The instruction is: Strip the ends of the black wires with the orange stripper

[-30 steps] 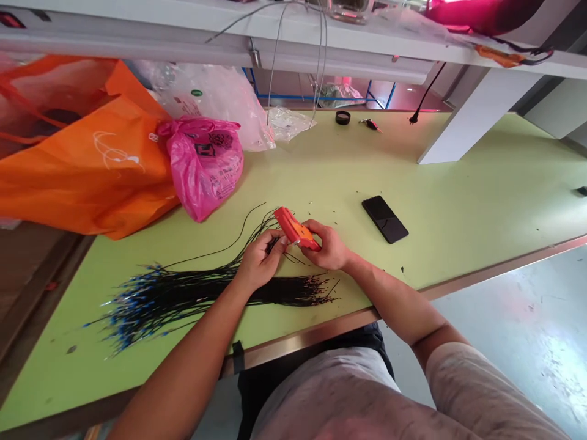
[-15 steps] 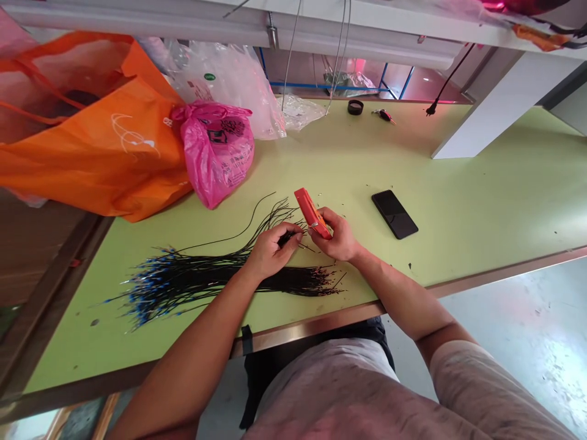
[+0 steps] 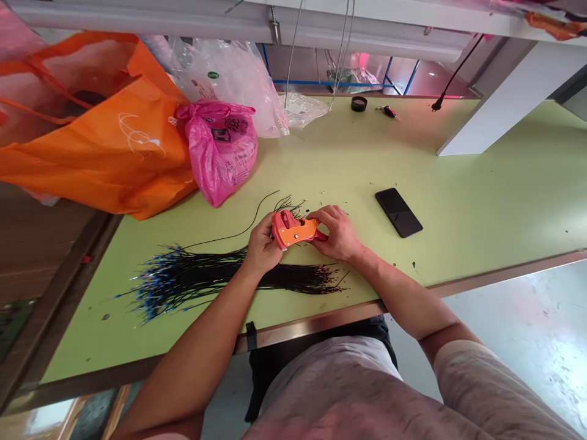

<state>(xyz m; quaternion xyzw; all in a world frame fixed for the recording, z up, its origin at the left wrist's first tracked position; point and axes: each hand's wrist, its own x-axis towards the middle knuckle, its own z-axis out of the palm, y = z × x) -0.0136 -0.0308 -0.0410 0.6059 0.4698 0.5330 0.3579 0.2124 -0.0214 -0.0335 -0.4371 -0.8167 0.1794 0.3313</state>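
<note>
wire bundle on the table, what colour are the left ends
Blue tips on black wires, clearest in the head view.

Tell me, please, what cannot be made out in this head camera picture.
Head view:
- Underside of the orange hand tool: hidden by the left hand and right hand.
- Any wire inside the tool: hidden by the hands.
- Small red-and-black item: too small to identify.
- Print on the pink plastic bag: too small to read.
- Shelf top: cut off by the top edge.

The left forearm and right forearm angle inward, bringing the left hand and right hand together, fingers curled in a grip.
</note>
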